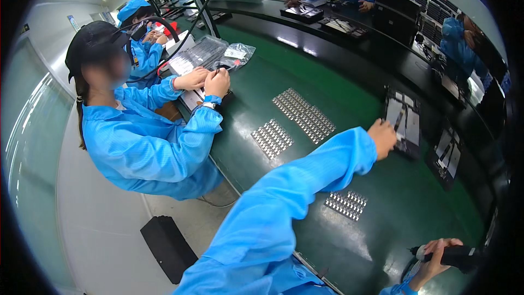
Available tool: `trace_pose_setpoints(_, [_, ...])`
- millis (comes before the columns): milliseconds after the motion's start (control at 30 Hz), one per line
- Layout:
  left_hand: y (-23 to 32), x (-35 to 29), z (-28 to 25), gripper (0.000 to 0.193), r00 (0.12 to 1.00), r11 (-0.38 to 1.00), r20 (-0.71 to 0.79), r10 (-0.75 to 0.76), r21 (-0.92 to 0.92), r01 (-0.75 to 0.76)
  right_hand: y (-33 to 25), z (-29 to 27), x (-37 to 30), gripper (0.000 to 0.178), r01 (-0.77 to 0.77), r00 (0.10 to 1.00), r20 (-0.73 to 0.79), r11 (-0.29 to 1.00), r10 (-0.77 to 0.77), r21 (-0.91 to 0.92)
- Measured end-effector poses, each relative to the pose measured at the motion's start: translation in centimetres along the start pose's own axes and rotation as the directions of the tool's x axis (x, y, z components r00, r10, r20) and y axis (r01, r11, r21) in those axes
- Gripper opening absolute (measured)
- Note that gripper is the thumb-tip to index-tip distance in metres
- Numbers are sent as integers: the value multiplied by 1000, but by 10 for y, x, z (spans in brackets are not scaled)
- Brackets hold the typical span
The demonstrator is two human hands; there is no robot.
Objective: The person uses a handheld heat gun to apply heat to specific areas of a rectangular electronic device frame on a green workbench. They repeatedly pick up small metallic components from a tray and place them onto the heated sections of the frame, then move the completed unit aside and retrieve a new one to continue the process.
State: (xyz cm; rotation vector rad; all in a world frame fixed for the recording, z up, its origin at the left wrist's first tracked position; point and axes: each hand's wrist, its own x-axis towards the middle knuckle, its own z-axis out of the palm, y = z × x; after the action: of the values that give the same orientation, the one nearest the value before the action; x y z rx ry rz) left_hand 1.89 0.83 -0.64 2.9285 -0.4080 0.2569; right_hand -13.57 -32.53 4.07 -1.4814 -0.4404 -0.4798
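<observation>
My left arm reaches across the green table to a black tray [416, 134] that carries an opened flat device with silver-grey panels. At the tray's near left edge, my left hand [382, 139] has its fingers bent round the rim. Low on the right, my right hand [435, 259] is wrapped round a black electric screwdriver [461, 258], whose nose points left. Between my arms lies a small sheet of metal parts [346, 205] in rows; a larger sheet of such parts [303, 115] and another sheet [272, 139] lie beyond my left sleeve.
A second tray with a device [447, 154] sits right of the first, along the dark conveyor [333, 57]. On the left a co-worker in blue [147, 131] handles something at the table, beside clear plastic packaging [202, 54]. A black box-like object [168, 248] stands on the floor.
</observation>
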Motion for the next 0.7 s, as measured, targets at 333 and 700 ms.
trace_pose_setpoints(333, [60,-73,-10,47,980,981,-154,126,-127,-146,-31,58,-6,30,-14,988,-155,999,21,41])
trace_pose_setpoints(700, [61,-105,-6,41,932,941,-133,336,13,-338,0,32,-21,31,-41,978,-200,997,53,66])
